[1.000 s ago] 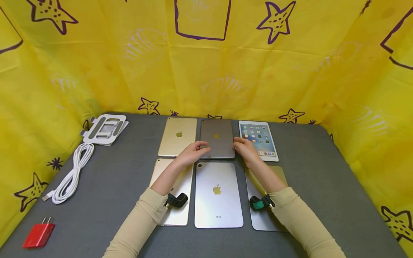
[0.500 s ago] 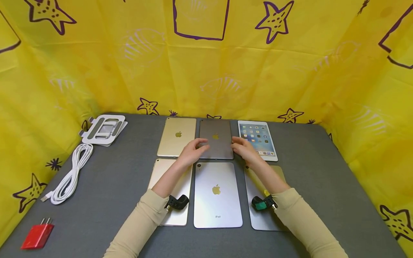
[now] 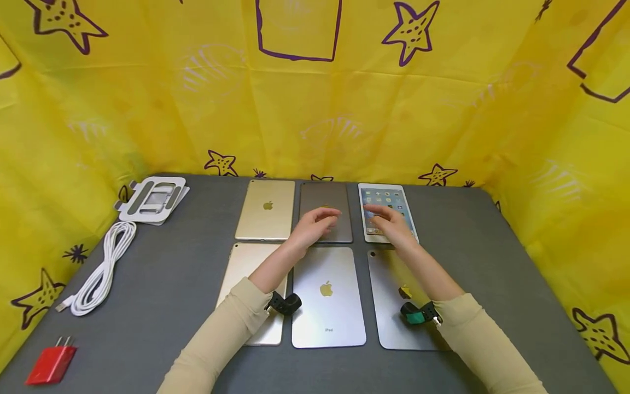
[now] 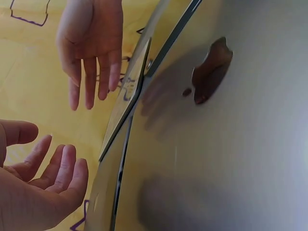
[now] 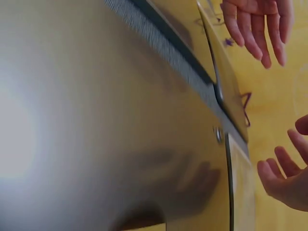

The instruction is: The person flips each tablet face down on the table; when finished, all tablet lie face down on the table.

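My left hand (image 3: 315, 227) hovers over the front part of a dark grey tablet (image 3: 339, 202), fingers relaxed and holding nothing. Above the white tablet with a lit screen (image 3: 386, 195) is my right hand (image 3: 394, 225), its fingers loosely bent with nothing between them. In the left wrist view both hands appear raised: the left hand (image 4: 43, 192) with bent fingers, the right hand (image 4: 94, 38) with fingers pointing down. A silver tablet (image 3: 328, 306) lies face down in front of the dark grey one. Another silver tablet (image 3: 394, 323) lies beneath my right forearm.
A gold tablet (image 3: 266, 210) lies back left, with another pale gold tablet (image 3: 246, 262) before it, partly under my left arm. Along the left are a white folding stand (image 3: 143, 202), a coiled white cable (image 3: 105, 268) and a red charger plug (image 3: 51, 364). Yellow cloth (image 3: 315, 109) surrounds the table.
My right hand has left the dark grey tablet's right edge and shifted right over the white one. The left hand has moved right across the dark grey tablet. The head view has turned slightly.
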`<action>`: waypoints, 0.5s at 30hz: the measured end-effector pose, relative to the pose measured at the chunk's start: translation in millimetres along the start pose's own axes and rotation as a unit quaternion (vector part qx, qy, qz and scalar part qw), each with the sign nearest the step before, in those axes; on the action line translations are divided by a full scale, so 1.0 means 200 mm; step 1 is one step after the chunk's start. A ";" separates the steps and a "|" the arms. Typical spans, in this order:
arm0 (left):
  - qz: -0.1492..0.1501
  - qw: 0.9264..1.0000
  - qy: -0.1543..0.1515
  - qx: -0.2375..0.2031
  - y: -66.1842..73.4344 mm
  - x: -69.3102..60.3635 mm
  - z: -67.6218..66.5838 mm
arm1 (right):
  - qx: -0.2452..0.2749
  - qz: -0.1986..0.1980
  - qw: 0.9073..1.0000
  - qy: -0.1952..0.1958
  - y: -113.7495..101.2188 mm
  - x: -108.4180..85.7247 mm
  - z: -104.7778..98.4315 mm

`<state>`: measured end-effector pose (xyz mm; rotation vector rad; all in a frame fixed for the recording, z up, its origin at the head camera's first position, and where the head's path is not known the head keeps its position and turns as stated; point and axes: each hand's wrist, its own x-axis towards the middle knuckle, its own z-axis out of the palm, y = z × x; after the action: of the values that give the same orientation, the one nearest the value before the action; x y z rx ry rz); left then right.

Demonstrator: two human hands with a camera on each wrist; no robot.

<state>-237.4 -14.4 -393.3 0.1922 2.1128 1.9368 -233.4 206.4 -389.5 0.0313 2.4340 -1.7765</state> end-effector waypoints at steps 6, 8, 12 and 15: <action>-0.017 0.999 -0.034 -0.004 0.00 0.04 0.13 | -0.019 0.030 0.999 0.023 0.02 -0.06 -0.13; -0.033 0.998 -0.045 -0.007 0.00 0.04 0.17 | -0.024 0.040 0.998 0.035 0.03 -0.08 -0.18; -0.062 0.996 -0.062 -0.016 0.00 0.05 0.26 | -0.038 0.057 0.996 0.061 0.06 -0.10 -0.25; -0.078 0.994 -0.067 -0.025 0.01 0.06 0.31 | -0.040 0.060 0.995 0.069 0.09 -0.12 -0.29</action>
<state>-230.4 48.9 -396.4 0.1377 1.9313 1.8314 -213.4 267.7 -386.2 0.2958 2.5363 -1.6768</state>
